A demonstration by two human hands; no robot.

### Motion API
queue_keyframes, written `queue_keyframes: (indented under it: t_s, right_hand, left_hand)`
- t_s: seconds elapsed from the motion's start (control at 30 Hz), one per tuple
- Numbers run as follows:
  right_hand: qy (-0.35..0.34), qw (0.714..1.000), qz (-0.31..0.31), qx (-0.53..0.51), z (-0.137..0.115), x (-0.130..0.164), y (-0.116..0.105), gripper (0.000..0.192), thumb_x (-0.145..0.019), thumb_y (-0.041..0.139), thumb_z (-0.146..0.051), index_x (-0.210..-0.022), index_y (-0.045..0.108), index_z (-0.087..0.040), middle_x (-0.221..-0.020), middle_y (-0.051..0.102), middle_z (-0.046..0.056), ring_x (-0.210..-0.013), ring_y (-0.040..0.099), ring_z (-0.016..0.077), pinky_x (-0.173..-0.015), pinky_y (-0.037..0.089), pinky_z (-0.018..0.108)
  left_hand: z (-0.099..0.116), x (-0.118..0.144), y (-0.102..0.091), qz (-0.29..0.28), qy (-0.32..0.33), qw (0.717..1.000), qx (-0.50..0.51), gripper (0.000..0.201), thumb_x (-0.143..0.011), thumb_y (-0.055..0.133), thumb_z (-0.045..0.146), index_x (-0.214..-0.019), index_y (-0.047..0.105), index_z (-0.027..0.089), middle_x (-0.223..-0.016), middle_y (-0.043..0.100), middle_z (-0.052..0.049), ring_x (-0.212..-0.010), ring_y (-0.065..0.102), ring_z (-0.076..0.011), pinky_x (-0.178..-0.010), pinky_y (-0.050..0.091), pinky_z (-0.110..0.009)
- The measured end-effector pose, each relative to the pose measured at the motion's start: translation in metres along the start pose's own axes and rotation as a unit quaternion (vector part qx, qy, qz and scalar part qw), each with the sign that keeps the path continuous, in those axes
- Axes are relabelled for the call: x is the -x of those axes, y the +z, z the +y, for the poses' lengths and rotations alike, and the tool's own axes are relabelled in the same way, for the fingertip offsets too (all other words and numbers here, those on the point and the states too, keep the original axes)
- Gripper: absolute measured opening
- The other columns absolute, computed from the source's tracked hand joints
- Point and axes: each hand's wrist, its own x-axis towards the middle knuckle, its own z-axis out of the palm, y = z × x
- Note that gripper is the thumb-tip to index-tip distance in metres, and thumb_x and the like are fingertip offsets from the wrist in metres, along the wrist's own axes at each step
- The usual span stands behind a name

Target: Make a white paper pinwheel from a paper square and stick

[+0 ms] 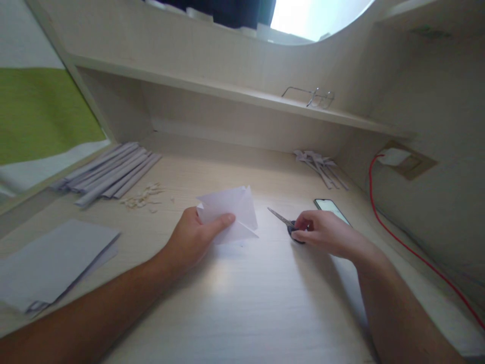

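Observation:
Between the thumb and fingers of my left hand (195, 233) is a folded sheet of white paper (240, 206), cut or creased into several pointed corners and raised a little over the desk. My left fingers are hidden behind the paper. To the right, my right hand (328, 231) has its thumb and fingertips closed on the dark handles of a pair of scissors (281, 216). The blades look closed and point toward the paper. Partly covered by my right hand and wrist, a phone (330, 206) with a lit screen lies on the desk.
Rolled paper tubes (113, 172) lie at the back left, with small pale scraps (144, 196) beside them. Paper sheets (56, 260) are stacked at left. Paper pinwheel-like pieces on sticks (318, 164) rest at back right. Glasses (318, 97) sit on the shelf (227, 94). A red cable (401, 242) runs along the right.

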Motion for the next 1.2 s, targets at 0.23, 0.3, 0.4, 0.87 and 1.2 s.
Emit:
queue_keyframes:
  t_s: [0.23,0.3,0.4,0.87,1.2]
  right_hand:
    - [-0.151,0.930,0.049,-0.333,-0.046,0.008,0.025,0.021,-0.092,0.069,-0.030,-0.113,0.068,-0.024,-0.103,0.073,0.005,-0.090,0.069,0.0187,-0.074,0.054,0.031]
    - [-0.172,0.920,-0.003,-0.353,-0.057,0.012,0.034,0.026,-0.093,0.067,-0.024,-0.118,0.069,-0.026,-0.109,0.072,0.005,-0.096,0.069,0.0183,-0.080,0.056,0.032]
    - [-0.161,0.916,-0.051,-0.365,-0.062,0.015,0.041,0.024,-0.089,0.069,-0.019,-0.112,0.073,-0.025,-0.109,0.073,0.005,-0.097,0.069,0.0185,-0.083,0.057,0.033]
    - [-0.158,0.896,0.189,-0.371,-0.065,0.015,0.049,0.045,-0.079,0.083,-0.021,-0.119,0.064,-0.026,-0.115,0.070,0.006,-0.097,0.069,0.0202,-0.088,0.057,0.038]
    - [-0.126,0.890,0.197,-0.391,-0.063,0.015,0.054,0.010,-0.085,0.074,-0.016,-0.092,0.074,-0.022,-0.088,0.072,0.001,-0.079,0.067,0.0154,-0.073,0.056,0.030]
  left_hand:
    - [-0.003,0.003,0.003,-0.004,-0.004,1.000,-0.014,0.026,-0.076,0.078,0.039,-0.080,0.073,0.013,-0.073,0.074,-0.005,-0.061,0.065,-0.0199,-0.056,0.048,-0.027]
    - [-0.004,0.003,0.003,-0.016,0.000,1.000,-0.003,0.026,-0.077,0.077,0.038,-0.084,0.074,0.014,-0.076,0.076,-0.005,-0.065,0.066,-0.0202,-0.059,0.049,-0.027]
    - [-0.005,0.002,0.002,-0.028,0.001,0.999,0.021,0.028,-0.078,0.077,0.038,-0.090,0.075,0.013,-0.082,0.077,-0.006,-0.071,0.068,-0.0208,-0.064,0.051,-0.027]
    - [0.000,0.016,0.014,-0.165,-0.054,0.983,-0.058,0.015,-0.079,0.070,0.030,-0.079,0.074,0.015,-0.070,0.070,-0.001,-0.060,0.060,-0.0144,-0.055,0.042,-0.023]
    - [-0.006,0.012,0.011,-0.202,-0.057,0.975,-0.070,0.017,-0.081,0.069,0.029,-0.076,0.070,0.013,-0.068,0.065,0.000,-0.057,0.053,-0.0111,-0.053,0.038,-0.022]
